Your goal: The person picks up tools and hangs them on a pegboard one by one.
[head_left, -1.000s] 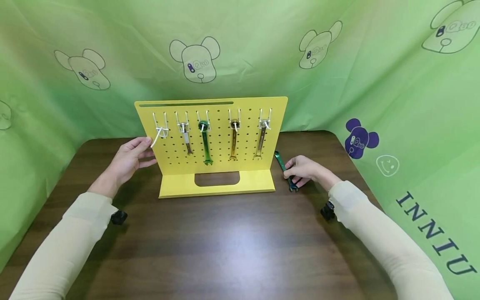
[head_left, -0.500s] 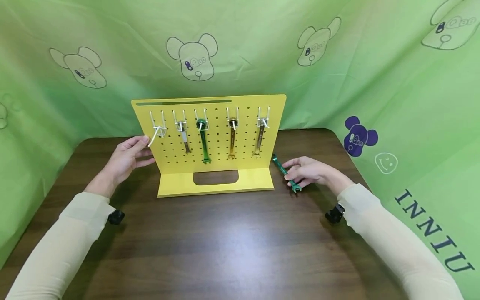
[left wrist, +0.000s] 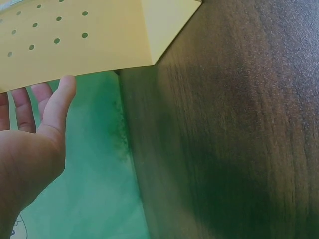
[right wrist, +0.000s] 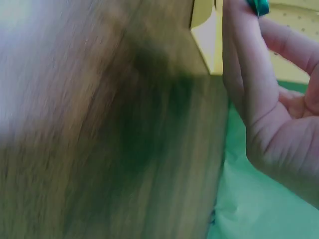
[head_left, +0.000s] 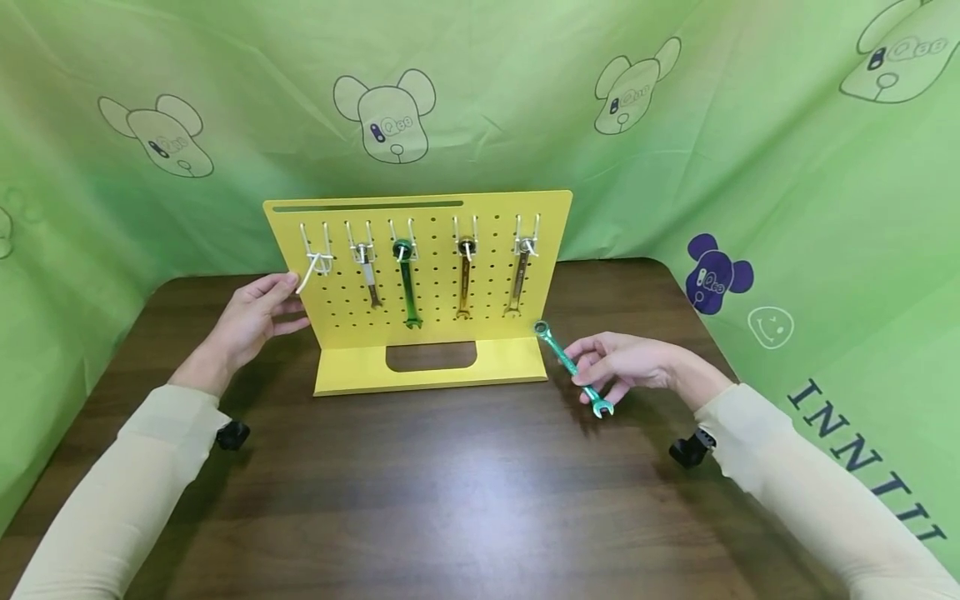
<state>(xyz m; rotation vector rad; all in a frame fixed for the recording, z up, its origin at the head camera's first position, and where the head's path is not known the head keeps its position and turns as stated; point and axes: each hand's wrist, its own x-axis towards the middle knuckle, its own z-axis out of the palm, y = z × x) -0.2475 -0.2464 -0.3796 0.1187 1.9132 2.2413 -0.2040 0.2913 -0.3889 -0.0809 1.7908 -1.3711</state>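
Note:
My left hand (head_left: 255, 312) holds the left edge of a yellow pegboard (head_left: 438, 323), its thumb at the edge and fingers reaching behind. In the left wrist view the thumb meets the board's rim (left wrist: 114, 65). My right hand (head_left: 630, 362) pinches a shiny green combination wrench (head_left: 559, 351) above the table, right of the board. The wrench slants, ring end up-left near the board's base and open end toward me. Only a bit of green wrench (right wrist: 260, 6) shows in the right wrist view, over the fingers.
On white hooks hang a short silver wrench (head_left: 371, 285), a green wrench (head_left: 408, 287), a gold wrench (head_left: 465, 287) and a silver-brown wrench (head_left: 520, 287). A bare white hook (head_left: 316, 265) sits at the board's left. Behind the wooden table (head_left: 420, 475) hangs a green curtain (head_left: 495, 92).
My right hand has lifted the green wrench off the table and drawn it toward me, its open end swinging slightly right. The left hand stays at the board's edge.

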